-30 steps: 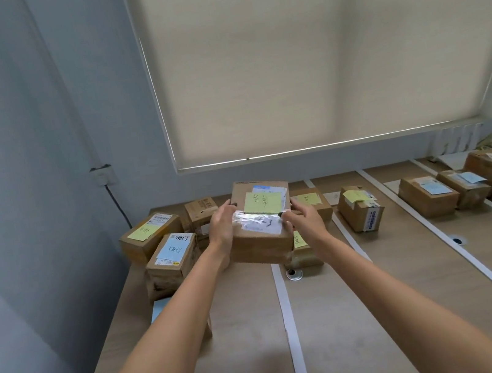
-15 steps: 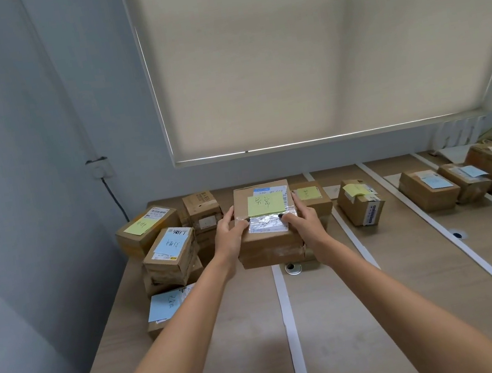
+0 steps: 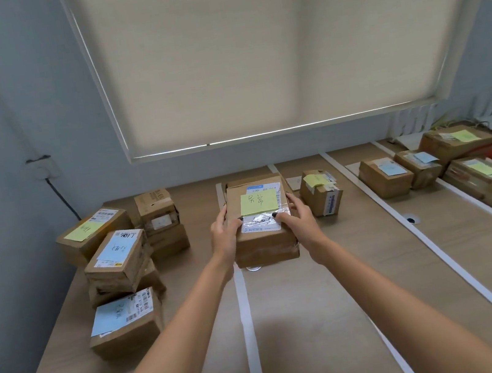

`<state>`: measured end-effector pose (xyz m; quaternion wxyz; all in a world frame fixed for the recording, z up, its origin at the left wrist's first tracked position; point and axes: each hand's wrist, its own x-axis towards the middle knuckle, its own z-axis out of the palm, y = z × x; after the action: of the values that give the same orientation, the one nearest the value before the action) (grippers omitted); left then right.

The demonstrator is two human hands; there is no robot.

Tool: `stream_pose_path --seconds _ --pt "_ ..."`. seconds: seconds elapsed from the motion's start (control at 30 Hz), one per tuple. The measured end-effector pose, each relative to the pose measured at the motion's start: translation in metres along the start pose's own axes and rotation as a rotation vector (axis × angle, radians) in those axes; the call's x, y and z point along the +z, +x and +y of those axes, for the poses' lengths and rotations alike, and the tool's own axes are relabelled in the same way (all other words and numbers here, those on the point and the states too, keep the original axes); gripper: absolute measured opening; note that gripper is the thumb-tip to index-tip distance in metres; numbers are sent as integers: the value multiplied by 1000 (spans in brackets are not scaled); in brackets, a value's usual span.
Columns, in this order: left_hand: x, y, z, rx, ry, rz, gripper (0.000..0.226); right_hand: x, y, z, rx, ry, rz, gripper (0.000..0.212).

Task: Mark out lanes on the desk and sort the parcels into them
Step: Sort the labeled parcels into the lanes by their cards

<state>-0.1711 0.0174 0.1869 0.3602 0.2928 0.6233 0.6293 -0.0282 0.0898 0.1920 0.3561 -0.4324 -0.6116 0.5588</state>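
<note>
Several unsorted parcels crowd the left end of the bench (image 3: 323,319): a long box with a yellow note (image 3: 93,234) by the wall, a tilted box with a blue note (image 3: 119,261) perched on others, and nearer the camera a low box with a blue sheet (image 3: 126,323). They look like the pile waiting to be sorted, since they lie at mixed angles left of the first white tape line (image 3: 248,331).

Next comes the left hand (image 3: 224,233), its fingers curled round the left side of the held parcel (image 3: 259,216), thumb on top. This parcel, marked with a handwritten yellow note (image 3: 258,202), sits just right of that tape line, on top of another box (image 3: 266,252) of like size, edges nearly flush. Stacking probably saves room within the lane. The right hand (image 3: 298,218) mirrors the left, fingers clamped on the right side, thumb on the clear label pouch. Gripping both flanks lets the person square the parcel over the one below before letting go.

Farther right, a small box with a yellow note (image 3: 321,192) stands alone in the same lane. Beyond the second tape line (image 3: 442,252), boxes with blue notes (image 3: 386,177) line up, and past a third line more boxes with yellow notes (image 3: 456,140) lie, suggesting each lane gathers one destination.
</note>
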Motion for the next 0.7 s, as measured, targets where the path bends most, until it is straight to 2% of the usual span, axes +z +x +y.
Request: stream_pose_path --seconds 0.23,0.5,0.7 --pt "119 -7 -21 -29 -94 -89 50 -122 29 35 -8 37 40 62" --pt "306 -25 -16 -20 -71 -29 55 -311 55 45 -8 72 -78 61" --pt "401 -28 -6 -16 -25 -26 56 -402 69 47 19 66 -86 69"
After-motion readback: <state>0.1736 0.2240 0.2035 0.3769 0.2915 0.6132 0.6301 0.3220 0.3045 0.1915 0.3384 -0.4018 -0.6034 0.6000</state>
